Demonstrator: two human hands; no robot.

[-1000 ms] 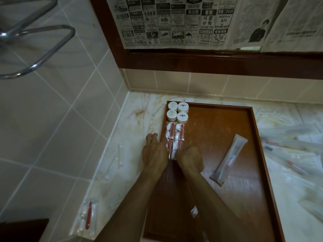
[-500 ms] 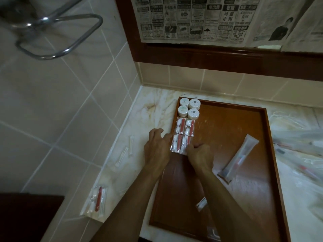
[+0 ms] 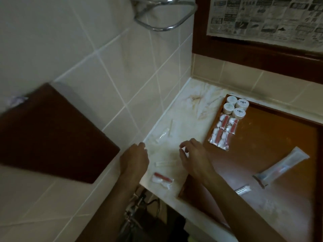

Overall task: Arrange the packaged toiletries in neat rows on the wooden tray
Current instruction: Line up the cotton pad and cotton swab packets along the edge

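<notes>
The wooden tray (image 3: 272, 151) lies on the marble counter at the right. In its far left corner stand several round white jars (image 3: 235, 107), with several red-and-white packets (image 3: 222, 133) in rows below them. A long clear tube packet (image 3: 281, 166) and a small packet (image 3: 243, 189) lie loose on the tray. On the counter left of the tray lie a red-and-white packet (image 3: 162, 179) and clear stick packets (image 3: 164, 163). My left hand (image 3: 134, 159) and my right hand (image 3: 194, 158) hover over these, fingers loosely curled, holding nothing.
Tiled wall runs along the counter's left side. More clear stick packets (image 3: 164, 133) lie near the wall. A dark wooden panel (image 3: 52, 133) sits at the left, a chrome rail (image 3: 162, 14) above, and newspaper (image 3: 265, 18) covers the framed mirror.
Both hands have left the packets on the tray and moved left over the counter. The view has swung left and down.
</notes>
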